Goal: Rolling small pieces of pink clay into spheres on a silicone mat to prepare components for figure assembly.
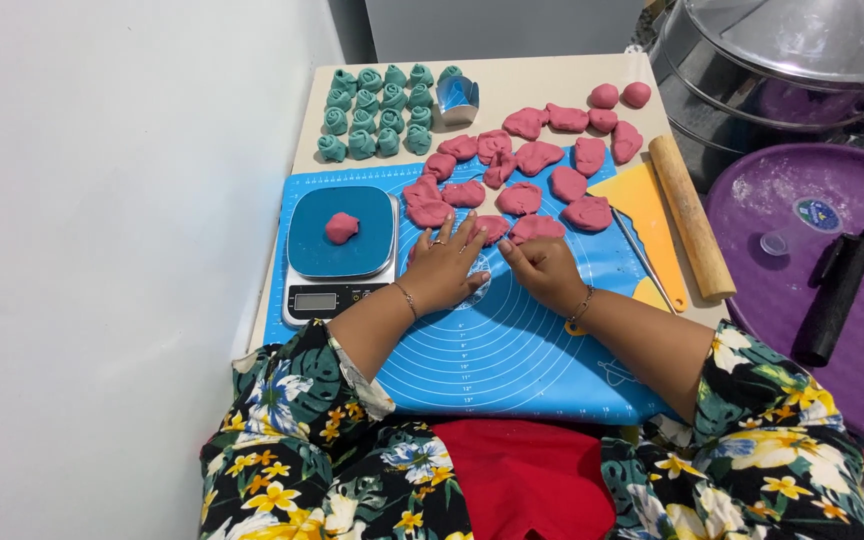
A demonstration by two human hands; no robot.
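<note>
Head view, looking down on a small beige counter [512,75] set against a white wall [102,250] on the left.

Hands: left hand [444,268] lies palm-down on the blue silicone mat [502,350], fingers spread and flat, clamped on nothing; ring on one finger, thin bracelet at the wrist. Right hand [544,268] just beside it to the right, fingers curled in and together, pressing down on the mat. Fingertips of both hands nearly meet. Cannot tell whether dough sits under the right hand; nothing shows there.

Pink dough pieces [537,160]: approx two dozen irregular lumps spread over the far half of the mat and onto the counter beyond. Nearest lumps lie just far of both hands, one touching the left fingertips. One small pink lump [342,228] sits alone on the blue-topped kitchen scale [340,255], left of the left hand, at the mat's left edge.

Other items: teal shaped dough rolls [377,112] in rows at far left of counter, w/ a small shiny metal cutter [458,97] next to them. Yellow plastic scraper [642,215] and wooden rolling pin [690,215] at right of mat, side by side. Purple round tray [752,215] further right, a black-handled tool [837,295] lying on it. Metal steamer pot [752,60] w/ lid at far right.
</note>
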